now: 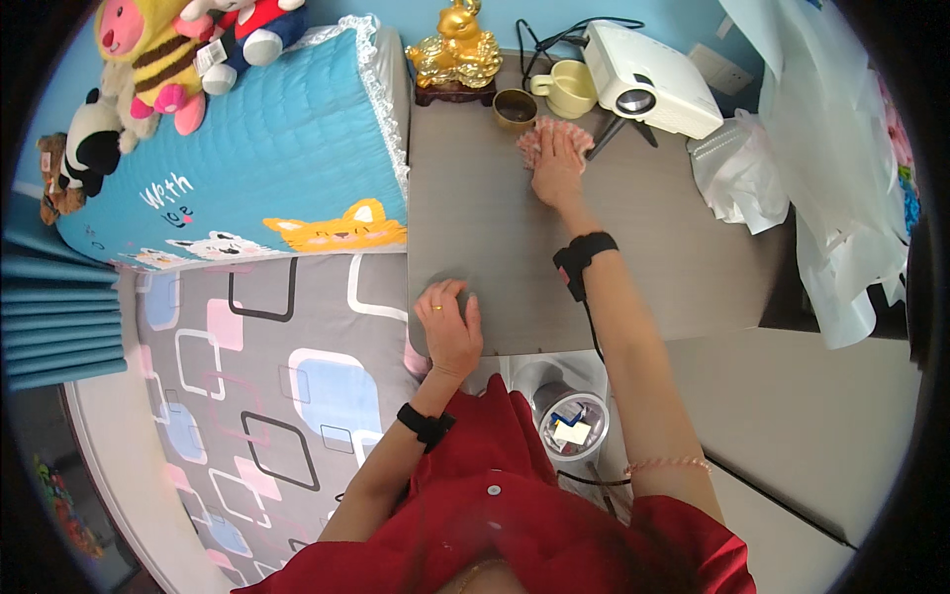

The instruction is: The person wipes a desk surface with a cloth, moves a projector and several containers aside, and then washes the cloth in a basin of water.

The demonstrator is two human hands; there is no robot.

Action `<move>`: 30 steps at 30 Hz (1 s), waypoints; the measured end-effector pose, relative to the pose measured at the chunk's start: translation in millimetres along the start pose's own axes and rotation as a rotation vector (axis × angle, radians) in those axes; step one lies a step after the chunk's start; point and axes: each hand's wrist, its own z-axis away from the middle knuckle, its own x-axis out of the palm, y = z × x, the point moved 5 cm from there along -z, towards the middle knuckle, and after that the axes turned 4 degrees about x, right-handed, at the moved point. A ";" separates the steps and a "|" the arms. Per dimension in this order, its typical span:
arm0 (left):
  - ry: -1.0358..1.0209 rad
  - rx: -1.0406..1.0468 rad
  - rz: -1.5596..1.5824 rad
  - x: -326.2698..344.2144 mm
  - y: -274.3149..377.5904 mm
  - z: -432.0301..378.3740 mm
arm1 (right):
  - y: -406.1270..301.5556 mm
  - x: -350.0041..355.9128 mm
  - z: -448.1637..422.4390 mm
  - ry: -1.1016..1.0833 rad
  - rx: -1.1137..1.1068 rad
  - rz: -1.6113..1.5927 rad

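My right hand (558, 172) presses a pink-and-white cloth (531, 141) flat on the grey desktop (490, 215), close to a small brown bowl (514, 110). Behind the cloth stands a pale yellow mug (570, 87), its handle towards the left. My left hand (451, 327) rests on the desk's front left corner with fingers spread and nothing in it. A white projector (646, 78) on black tripod legs stands to the right of the mug. A golden figurine (456, 52) on a dark base is at the desk's back left.
A bed with a blue quilted headboard cover (297, 141) and plush toys (167, 59) adjoins the desk's left side. White plastic bags (742, 171) hang and lie at the right. A black cable (523, 44) runs behind the mug. Below the front edge is a waste bin (571, 427).
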 end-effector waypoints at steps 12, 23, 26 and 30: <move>0.153 0.063 0.134 -9.1 1.3 2.2 | -71.1 -27.6 87.3 -0.040 -0.279 -0.151; 0.353 -0.110 0.222 -66.0 0.3 53.5 | -106.4 -77.0 235.3 -0.043 -0.335 -0.276; 0.421 -0.126 0.218 -76.1 -6.1 61.8 | -110.3 -92.4 264.6 -0.069 -0.348 -0.281; 0.450 -0.200 0.242 -79.8 -18.7 65.8 | -108.5 -100.5 285.0 -0.092 -0.343 -0.319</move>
